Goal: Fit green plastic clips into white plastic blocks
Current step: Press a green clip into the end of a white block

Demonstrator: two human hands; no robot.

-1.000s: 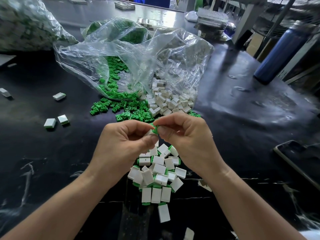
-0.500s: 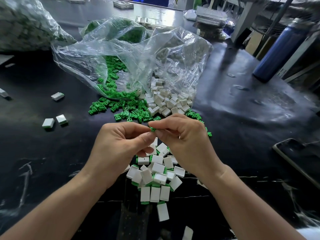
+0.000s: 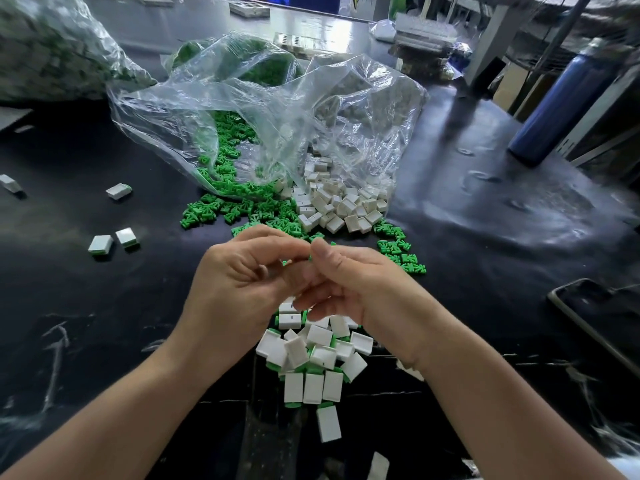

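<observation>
My left hand [image 3: 239,285] and my right hand [image 3: 356,285] meet fingertip to fingertip above the black table. Between them they pinch a small green clip [image 3: 286,262]; only a sliver of it shows, and any white block with it is hidden by the fingers. My right hand's lower fingers hang loosely over a pile of white blocks with green clips fitted [image 3: 311,355]. Beyond the hands lie loose green clips [image 3: 221,213] and loose white blocks [image 3: 339,206], both spilling from a clear plastic bag [image 3: 263,109].
Single fitted blocks lie at the left [image 3: 100,244] [image 3: 119,191]. Another filled bag [image 3: 52,53] sits at the far left. A blue bottle [image 3: 561,98] stands at the right, and a dark flat device [image 3: 595,317] lies near the right edge.
Both hands have dropped slightly towards the fitted pile. My right thumb now stands up, its lower fingers have loosened downward, and less of the green clip shows.
</observation>
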